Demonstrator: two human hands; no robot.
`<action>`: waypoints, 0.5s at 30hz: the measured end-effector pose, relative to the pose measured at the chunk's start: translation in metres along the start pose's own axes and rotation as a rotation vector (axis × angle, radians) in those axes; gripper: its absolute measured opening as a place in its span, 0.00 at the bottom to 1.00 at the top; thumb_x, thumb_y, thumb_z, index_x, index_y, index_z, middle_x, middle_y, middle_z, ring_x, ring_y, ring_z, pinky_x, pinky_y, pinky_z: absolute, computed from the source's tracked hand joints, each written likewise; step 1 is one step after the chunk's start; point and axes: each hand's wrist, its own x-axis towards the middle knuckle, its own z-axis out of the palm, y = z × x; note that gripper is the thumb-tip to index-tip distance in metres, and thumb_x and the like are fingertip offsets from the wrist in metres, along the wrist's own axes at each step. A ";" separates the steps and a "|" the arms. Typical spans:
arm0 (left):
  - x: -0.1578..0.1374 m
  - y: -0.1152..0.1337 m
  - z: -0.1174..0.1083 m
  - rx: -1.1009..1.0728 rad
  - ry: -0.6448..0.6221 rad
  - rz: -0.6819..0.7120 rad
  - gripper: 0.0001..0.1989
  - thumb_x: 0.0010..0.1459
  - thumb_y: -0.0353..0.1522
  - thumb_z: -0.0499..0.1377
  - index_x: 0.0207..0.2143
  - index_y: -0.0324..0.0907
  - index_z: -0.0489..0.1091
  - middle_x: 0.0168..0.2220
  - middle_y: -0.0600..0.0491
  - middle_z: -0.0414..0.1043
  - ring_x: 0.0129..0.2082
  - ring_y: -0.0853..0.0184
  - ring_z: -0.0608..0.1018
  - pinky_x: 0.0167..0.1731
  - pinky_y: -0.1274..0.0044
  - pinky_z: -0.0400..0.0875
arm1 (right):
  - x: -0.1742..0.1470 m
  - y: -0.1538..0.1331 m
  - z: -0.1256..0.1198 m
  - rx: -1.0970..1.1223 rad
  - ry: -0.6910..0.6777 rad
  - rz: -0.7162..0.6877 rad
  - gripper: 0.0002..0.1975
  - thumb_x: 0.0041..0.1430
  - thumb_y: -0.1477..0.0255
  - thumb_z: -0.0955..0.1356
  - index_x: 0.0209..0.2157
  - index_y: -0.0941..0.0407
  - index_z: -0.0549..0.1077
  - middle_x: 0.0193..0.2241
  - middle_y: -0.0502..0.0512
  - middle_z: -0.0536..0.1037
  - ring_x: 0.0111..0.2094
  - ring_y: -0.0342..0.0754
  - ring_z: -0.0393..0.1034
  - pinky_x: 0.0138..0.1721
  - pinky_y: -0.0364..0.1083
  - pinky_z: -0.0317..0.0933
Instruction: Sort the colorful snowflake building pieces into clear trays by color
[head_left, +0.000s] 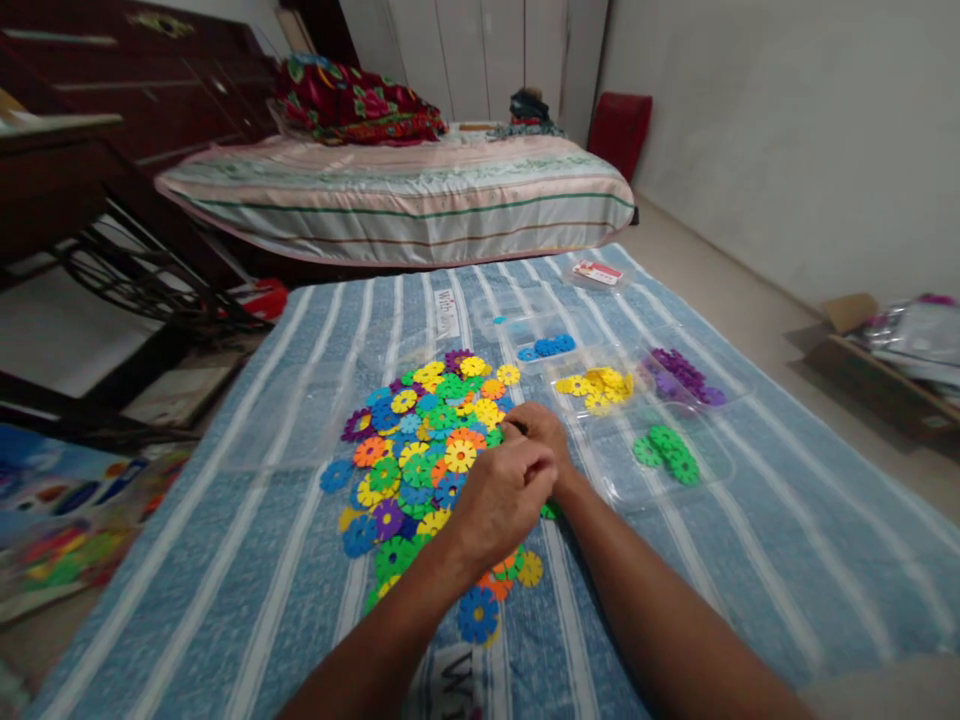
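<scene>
A spread pile of flower-shaped plastic discs (416, 452) in yellow, green, blue, orange and purple lies on the striped cloth. At its right edge my left hand (506, 495) is closed, fingers curled in. Just beyond it and touching or nearly touching it, my right hand (544, 435) is closed too, its fingertips bent toward the pile. Whatever the fingers of either hand hold is hidden. Clear containers to the right hold sorted discs: blue discs (553, 346), yellow discs (604, 386), purple discs (679, 372) and green discs (666, 452).
A clear plastic lid or tray (289, 415) lies left of the pile. Near the far edge of the striped cloth (225, 560) sits a red-and-white card (598, 272). Beyond stands a bed (420, 205); on the floor at right is a cardboard box (870, 385).
</scene>
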 end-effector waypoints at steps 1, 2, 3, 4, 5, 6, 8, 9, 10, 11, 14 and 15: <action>-0.010 -0.003 0.001 0.059 -0.096 0.005 0.08 0.56 0.28 0.53 0.28 0.41 0.72 0.29 0.54 0.73 0.31 0.69 0.74 0.35 0.77 0.68 | 0.001 0.000 0.000 -0.003 0.006 0.004 0.06 0.56 0.74 0.66 0.27 0.55 0.75 0.29 0.51 0.76 0.35 0.46 0.67 0.38 0.44 0.57; -0.020 -0.006 0.002 0.112 -0.195 0.007 0.08 0.56 0.29 0.53 0.28 0.41 0.72 0.29 0.53 0.73 0.32 0.69 0.74 0.34 0.77 0.67 | 0.001 0.000 0.000 -0.007 0.015 0.005 0.07 0.56 0.74 0.66 0.27 0.55 0.75 0.30 0.52 0.76 0.35 0.46 0.67 0.39 0.44 0.57; -0.028 -0.008 0.003 0.163 -0.289 0.004 0.08 0.57 0.29 0.53 0.28 0.41 0.71 0.30 0.53 0.72 0.32 0.69 0.74 0.34 0.77 0.67 | 0.001 0.000 -0.001 -0.011 0.024 0.003 0.07 0.56 0.74 0.65 0.27 0.55 0.75 0.30 0.52 0.76 0.35 0.46 0.67 0.40 0.45 0.57; -0.035 -0.009 0.003 0.212 -0.369 -0.002 0.08 0.57 0.28 0.52 0.28 0.41 0.70 0.31 0.53 0.72 0.32 0.68 0.74 0.35 0.77 0.67 | 0.002 0.000 -0.001 -0.013 0.031 0.000 0.08 0.57 0.74 0.65 0.27 0.55 0.75 0.30 0.52 0.76 0.35 0.46 0.67 0.40 0.45 0.57; -0.041 -0.010 0.004 0.260 -0.432 -0.009 0.07 0.57 0.28 0.52 0.30 0.41 0.70 0.33 0.52 0.72 0.33 0.67 0.74 0.35 0.76 0.68 | 0.002 -0.001 -0.001 -0.013 0.034 -0.004 0.08 0.57 0.74 0.65 0.27 0.55 0.75 0.30 0.52 0.76 0.35 0.46 0.67 0.40 0.45 0.57; -0.047 -0.009 0.004 0.308 -0.481 -0.014 0.07 0.56 0.29 0.52 0.31 0.41 0.70 0.35 0.51 0.72 0.34 0.66 0.74 0.36 0.74 0.68 | 0.001 -0.001 -0.001 -0.011 0.035 -0.006 0.08 0.57 0.74 0.65 0.27 0.55 0.75 0.30 0.52 0.76 0.35 0.46 0.67 0.40 0.45 0.57; -0.054 -0.008 0.006 0.398 -0.536 -0.021 0.07 0.56 0.29 0.53 0.35 0.41 0.69 0.39 0.49 0.71 0.38 0.63 0.74 0.39 0.71 0.69 | 0.001 -0.001 0.000 -0.006 0.040 -0.016 0.08 0.56 0.74 0.65 0.26 0.55 0.75 0.30 0.51 0.76 0.35 0.46 0.67 0.40 0.44 0.57; -0.057 -0.007 0.008 0.436 -0.548 -0.024 0.07 0.57 0.28 0.52 0.37 0.41 0.69 0.41 0.48 0.71 0.40 0.62 0.74 0.40 0.70 0.70 | 0.000 -0.001 0.000 -0.003 0.047 -0.021 0.08 0.56 0.74 0.65 0.26 0.55 0.75 0.29 0.51 0.76 0.34 0.46 0.67 0.40 0.44 0.58; -0.059 -0.006 0.009 0.467 -0.552 -0.028 0.08 0.57 0.28 0.51 0.38 0.41 0.69 0.43 0.47 0.70 0.42 0.60 0.73 0.42 0.69 0.70 | 0.000 -0.001 0.000 -0.001 0.055 -0.027 0.08 0.56 0.74 0.65 0.26 0.55 0.75 0.29 0.51 0.76 0.34 0.46 0.67 0.39 0.44 0.58; -0.060 -0.005 0.011 0.492 -0.555 -0.037 0.09 0.58 0.28 0.51 0.39 0.41 0.68 0.44 0.46 0.69 0.43 0.60 0.73 0.43 0.68 0.70 | 0.000 0.000 0.000 0.001 0.063 -0.031 0.08 0.56 0.74 0.65 0.26 0.55 0.75 0.28 0.51 0.76 0.33 0.46 0.67 0.38 0.44 0.58; -0.061 -0.005 0.014 0.523 -0.554 -0.070 0.10 0.59 0.27 0.49 0.39 0.41 0.68 0.44 0.46 0.69 0.46 0.59 0.72 0.46 0.66 0.69 | 0.000 0.000 0.000 0.002 0.067 -0.030 0.08 0.56 0.74 0.66 0.25 0.55 0.75 0.28 0.51 0.76 0.33 0.46 0.68 0.38 0.44 0.58; -0.061 -0.005 0.014 0.526 -0.562 -0.081 0.10 0.59 0.27 0.49 0.38 0.41 0.68 0.44 0.46 0.68 0.46 0.59 0.72 0.47 0.66 0.69 | 0.000 -0.001 0.000 0.001 0.064 -0.027 0.08 0.56 0.74 0.66 0.25 0.55 0.75 0.28 0.51 0.76 0.33 0.46 0.68 0.38 0.44 0.58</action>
